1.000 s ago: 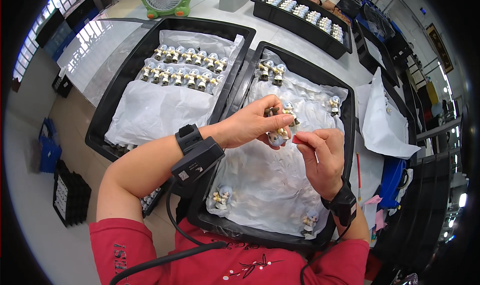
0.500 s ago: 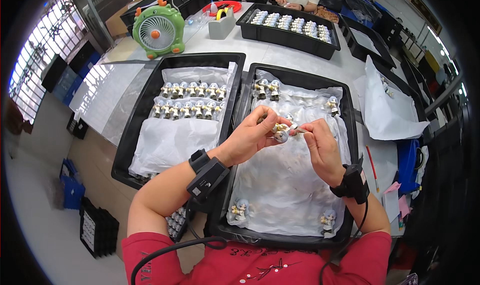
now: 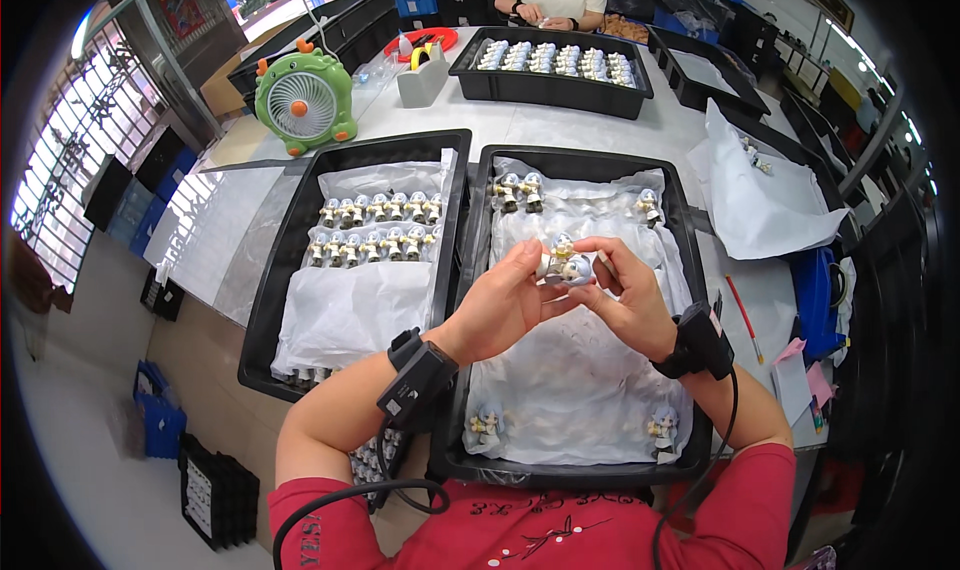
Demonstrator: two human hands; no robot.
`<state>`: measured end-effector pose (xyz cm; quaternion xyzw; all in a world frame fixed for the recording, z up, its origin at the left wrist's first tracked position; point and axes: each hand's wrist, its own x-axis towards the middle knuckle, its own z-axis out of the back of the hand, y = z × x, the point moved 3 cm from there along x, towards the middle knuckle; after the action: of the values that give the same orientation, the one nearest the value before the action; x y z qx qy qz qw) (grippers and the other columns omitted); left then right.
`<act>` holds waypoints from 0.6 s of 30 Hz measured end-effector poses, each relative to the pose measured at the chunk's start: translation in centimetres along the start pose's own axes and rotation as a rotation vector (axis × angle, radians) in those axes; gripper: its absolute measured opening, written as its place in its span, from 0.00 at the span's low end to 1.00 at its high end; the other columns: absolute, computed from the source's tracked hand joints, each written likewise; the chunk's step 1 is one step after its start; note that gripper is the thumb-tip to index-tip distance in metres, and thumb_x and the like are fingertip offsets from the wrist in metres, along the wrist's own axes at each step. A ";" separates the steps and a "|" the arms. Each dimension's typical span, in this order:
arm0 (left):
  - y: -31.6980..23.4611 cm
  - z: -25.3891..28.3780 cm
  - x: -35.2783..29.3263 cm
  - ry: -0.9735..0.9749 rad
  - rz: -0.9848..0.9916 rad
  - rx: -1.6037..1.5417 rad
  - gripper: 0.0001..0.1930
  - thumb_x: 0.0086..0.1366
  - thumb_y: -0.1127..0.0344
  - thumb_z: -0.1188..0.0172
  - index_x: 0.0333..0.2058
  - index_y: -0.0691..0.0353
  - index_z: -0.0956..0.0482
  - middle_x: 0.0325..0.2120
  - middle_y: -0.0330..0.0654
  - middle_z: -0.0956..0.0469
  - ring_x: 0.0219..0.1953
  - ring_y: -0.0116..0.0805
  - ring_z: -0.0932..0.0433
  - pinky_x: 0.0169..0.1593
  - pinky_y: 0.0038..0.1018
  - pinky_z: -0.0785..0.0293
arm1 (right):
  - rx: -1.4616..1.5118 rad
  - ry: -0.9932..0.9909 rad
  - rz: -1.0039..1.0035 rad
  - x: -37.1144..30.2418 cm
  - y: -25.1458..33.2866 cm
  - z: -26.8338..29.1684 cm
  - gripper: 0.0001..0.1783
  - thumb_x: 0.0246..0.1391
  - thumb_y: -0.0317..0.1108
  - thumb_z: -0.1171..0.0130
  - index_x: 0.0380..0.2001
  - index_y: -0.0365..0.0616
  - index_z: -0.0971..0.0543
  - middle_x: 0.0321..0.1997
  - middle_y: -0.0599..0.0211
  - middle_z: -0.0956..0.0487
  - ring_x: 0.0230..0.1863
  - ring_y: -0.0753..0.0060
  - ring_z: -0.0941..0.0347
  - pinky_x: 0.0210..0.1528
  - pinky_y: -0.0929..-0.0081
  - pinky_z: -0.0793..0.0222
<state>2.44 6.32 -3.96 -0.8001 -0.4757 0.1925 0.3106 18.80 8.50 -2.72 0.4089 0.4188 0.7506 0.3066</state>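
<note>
Fingers of the left hand point(image 3: 492, 308) grip the pale-haired figurine point(image 3: 574, 269) at its lower end, those of the right hand point(image 3: 640, 308) its head; white paper point(image 3: 570, 380) lies below them. I judge it light, stiff, perhaps brittle; trunk is safest hold.

From my remote post I see a barred window point(image 3: 70, 182) at far left, beige flooring point(image 3: 228, 375), a whitish counter point(image 3: 530, 126) and strip lights point(image 3: 848, 45) upper right.
</note>
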 end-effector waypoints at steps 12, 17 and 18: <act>0.1 0.8 -0.3 -0.024 -0.010 0.292 0.12 0.72 0.57 0.55 0.48 0.56 0.33 0.43 0.39 0.27 0.44 0.28 0.28 0.44 0.25 0.31 | 0.214 0.071 -0.050 0.4 -1.2 1.2 0.20 0.62 0.34 0.50 0.56 0.43 0.32 0.27 0.81 0.36 0.29 0.87 0.44 0.33 0.86 0.45; 0.2 0.6 -0.5 -0.020 -0.027 0.340 0.17 0.70 0.59 0.52 0.54 0.58 0.38 0.41 0.44 0.25 0.40 0.30 0.25 0.42 0.24 0.29 | 0.279 0.061 -0.043 0.5 -0.7 1.0 0.19 0.64 0.39 0.51 0.54 0.41 0.31 0.33 0.78 0.31 0.33 0.87 0.39 0.38 0.87 0.41; 0.1 0.4 -0.6 -0.021 -0.025 0.340 0.17 0.70 0.59 0.52 0.54 0.58 0.38 0.41 0.44 0.25 0.40 0.30 0.25 0.42 0.24 0.29 | 0.294 0.077 -0.073 0.5 -0.8 1.0 0.19 0.64 0.41 0.51 0.52 0.41 0.31 0.35 0.77 0.29 0.34 0.87 0.38 0.39 0.87 0.39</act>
<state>1.96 5.92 -4.33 -0.7281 -0.4495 0.2746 0.4387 19.48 9.65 -2.88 0.4051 0.5502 0.6846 0.2540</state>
